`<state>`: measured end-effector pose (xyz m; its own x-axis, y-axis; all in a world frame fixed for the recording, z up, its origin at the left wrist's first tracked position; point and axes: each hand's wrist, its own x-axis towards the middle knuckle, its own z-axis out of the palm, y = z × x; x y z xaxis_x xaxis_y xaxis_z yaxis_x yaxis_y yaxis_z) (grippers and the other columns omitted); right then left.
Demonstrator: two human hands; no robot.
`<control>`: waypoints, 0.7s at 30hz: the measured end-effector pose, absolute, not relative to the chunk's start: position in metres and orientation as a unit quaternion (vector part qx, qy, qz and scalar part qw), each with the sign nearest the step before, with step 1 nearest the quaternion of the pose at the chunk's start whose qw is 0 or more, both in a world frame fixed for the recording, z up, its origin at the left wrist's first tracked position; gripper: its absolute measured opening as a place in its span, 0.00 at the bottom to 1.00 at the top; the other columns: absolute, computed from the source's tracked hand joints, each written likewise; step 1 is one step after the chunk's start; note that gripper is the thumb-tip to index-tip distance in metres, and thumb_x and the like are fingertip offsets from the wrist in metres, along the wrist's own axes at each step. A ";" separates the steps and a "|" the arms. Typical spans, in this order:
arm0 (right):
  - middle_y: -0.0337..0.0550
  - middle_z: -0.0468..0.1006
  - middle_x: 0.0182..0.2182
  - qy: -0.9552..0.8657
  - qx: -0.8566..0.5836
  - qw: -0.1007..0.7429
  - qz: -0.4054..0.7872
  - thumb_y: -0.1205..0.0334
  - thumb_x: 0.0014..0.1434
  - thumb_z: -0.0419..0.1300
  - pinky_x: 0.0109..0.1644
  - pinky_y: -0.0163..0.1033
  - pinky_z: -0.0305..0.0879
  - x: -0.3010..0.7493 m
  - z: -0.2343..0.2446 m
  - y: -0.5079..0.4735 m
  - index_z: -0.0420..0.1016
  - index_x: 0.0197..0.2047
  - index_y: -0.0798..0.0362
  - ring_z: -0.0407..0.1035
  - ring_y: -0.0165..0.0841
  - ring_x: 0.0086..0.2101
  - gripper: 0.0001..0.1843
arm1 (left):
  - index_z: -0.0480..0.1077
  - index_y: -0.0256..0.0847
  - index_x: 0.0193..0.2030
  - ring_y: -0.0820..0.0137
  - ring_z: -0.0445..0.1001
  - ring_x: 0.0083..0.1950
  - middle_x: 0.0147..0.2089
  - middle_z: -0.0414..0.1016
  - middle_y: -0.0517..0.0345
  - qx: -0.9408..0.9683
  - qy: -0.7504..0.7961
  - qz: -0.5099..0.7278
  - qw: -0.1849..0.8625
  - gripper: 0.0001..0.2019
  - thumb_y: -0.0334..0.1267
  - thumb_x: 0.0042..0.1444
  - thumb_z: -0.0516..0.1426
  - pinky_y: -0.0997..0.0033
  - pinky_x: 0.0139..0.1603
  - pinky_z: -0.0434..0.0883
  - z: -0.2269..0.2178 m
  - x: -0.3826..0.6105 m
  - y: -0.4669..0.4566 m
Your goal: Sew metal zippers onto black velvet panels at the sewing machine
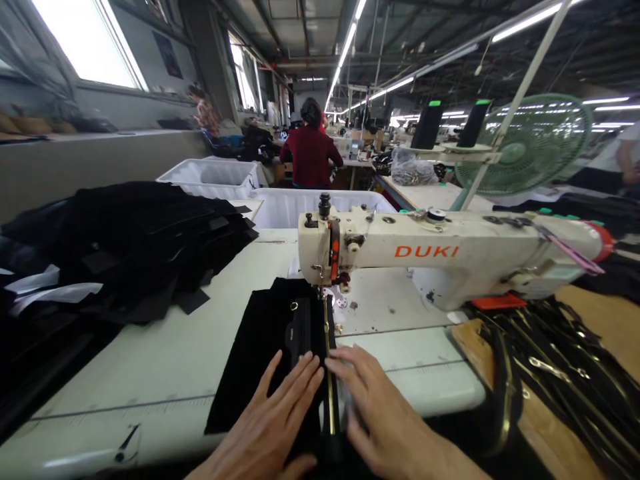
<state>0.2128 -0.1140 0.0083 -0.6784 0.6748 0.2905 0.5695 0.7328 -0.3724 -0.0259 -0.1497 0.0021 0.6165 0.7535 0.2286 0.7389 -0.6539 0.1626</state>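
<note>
A black fabric piece (260, 347) with a gold zipper (329, 373) lies on the sewing table (150, 360), running under the needle of a white DUKI sewing machine (440, 257). My left hand (273, 420) lies flat on the fabric just left of the zipper, fingers stretched out. To the right of the zipper, my right hand (380, 413) also presses flat, fingers extended toward the machine. Neither hand grips anything.
A pile of black fabric pieces (145, 247) sits at the left of the table. Black zippers (555, 373) lie on a wooden board at the right. White bins (215, 177) stand behind the table. A green fan (530, 143) is at the right. A person in red (311, 153) sits ahead.
</note>
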 end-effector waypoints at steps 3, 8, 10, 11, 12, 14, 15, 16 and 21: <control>0.54 0.61 0.64 -0.919 -0.318 0.206 0.108 0.76 0.49 0.53 0.71 0.59 0.44 0.208 -0.011 -0.139 0.53 0.69 0.58 0.52 0.43 0.65 0.43 | 0.53 0.48 0.72 0.63 0.58 0.70 0.71 0.59 0.58 0.873 0.436 0.193 0.102 0.27 0.32 0.68 0.49 0.51 0.72 0.49 -0.004 -0.035 -0.154; 0.47 0.75 0.50 -0.876 -0.329 0.319 0.151 0.73 0.64 0.51 0.65 0.52 0.59 0.207 -0.012 -0.130 0.69 0.58 0.52 0.67 0.38 0.53 0.21 | 0.67 0.46 0.63 0.58 0.71 0.61 0.59 0.74 0.61 0.713 0.554 0.288 0.317 0.20 0.48 0.72 0.46 0.58 0.63 0.66 0.040 -0.049 -0.134; 0.45 0.77 0.45 -0.827 -0.355 0.378 0.218 0.69 0.67 0.52 0.55 0.44 0.68 0.211 -0.001 -0.123 0.76 0.47 0.49 0.71 0.36 0.47 0.13 | 0.68 0.45 0.63 0.56 0.74 0.56 0.55 0.77 0.60 0.701 0.559 0.292 0.333 0.22 0.51 0.71 0.46 0.56 0.59 0.69 0.058 -0.049 -0.130; 0.44 0.77 0.43 -0.807 -0.368 0.392 0.245 0.66 0.68 0.53 0.51 0.42 0.70 0.213 0.004 -0.121 0.78 0.43 0.49 0.72 0.36 0.45 0.11 | 0.68 0.44 0.63 0.56 0.74 0.55 0.55 0.77 0.60 0.706 0.557 0.292 0.326 0.23 0.52 0.71 0.46 0.56 0.59 0.69 0.063 -0.048 -0.129; 0.44 0.77 0.42 -0.797 -0.376 0.394 0.259 0.65 0.68 0.55 0.48 0.41 0.70 0.214 0.008 -0.120 0.78 0.41 0.49 0.72 0.36 0.44 0.10 | 0.67 0.45 0.64 0.57 0.73 0.56 0.57 0.76 0.59 0.717 0.552 0.288 0.313 0.22 0.51 0.71 0.46 0.56 0.60 0.67 0.066 -0.047 -0.130; 0.44 0.76 0.39 -0.820 -0.363 0.371 0.242 0.66 0.67 0.56 0.45 0.43 0.69 0.214 0.009 -0.125 0.78 0.44 0.49 0.70 0.38 0.42 0.10 | 0.65 0.46 0.65 0.59 0.68 0.63 0.63 0.71 0.59 0.765 0.524 0.265 0.265 0.20 0.46 0.72 0.46 0.57 0.65 0.61 0.063 -0.041 -0.135; 0.44 0.75 0.38 -0.840 -0.350 0.352 0.219 0.68 0.67 0.55 0.45 0.45 0.69 0.213 0.006 -0.129 0.77 0.49 0.49 0.69 0.39 0.41 0.12 | 0.63 0.47 0.66 0.61 0.63 0.66 0.66 0.67 0.59 0.798 0.500 0.243 0.234 0.19 0.43 0.72 0.46 0.57 0.68 0.57 0.057 -0.038 -0.139; 0.45 0.75 0.38 -0.858 -0.337 0.335 0.193 0.69 0.67 0.53 0.45 0.47 0.68 0.211 0.002 -0.134 0.75 0.53 0.49 0.68 0.40 0.42 0.15 | 0.61 0.47 0.68 0.63 0.59 0.69 0.69 0.62 0.59 0.830 0.474 0.215 0.199 0.20 0.38 0.71 0.46 0.57 0.71 0.52 0.050 -0.035 -0.142; 0.47 0.75 0.40 -0.881 -0.333 0.313 0.120 0.73 0.68 0.49 0.49 0.50 0.66 0.201 -0.018 -0.151 0.68 0.60 0.52 0.65 0.41 0.45 0.20 | 0.48 0.42 0.73 0.67 0.47 0.74 0.74 0.49 0.56 0.909 0.395 0.116 0.058 0.35 0.21 0.59 0.49 0.54 0.73 0.37 0.013 -0.023 -0.155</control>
<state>0.2015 -0.1507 -0.0184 -0.5824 0.6616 0.4724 0.5116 0.7499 -0.4195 -0.0232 -0.1547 0.0134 0.6603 0.7325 0.1658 0.7057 -0.6807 0.1964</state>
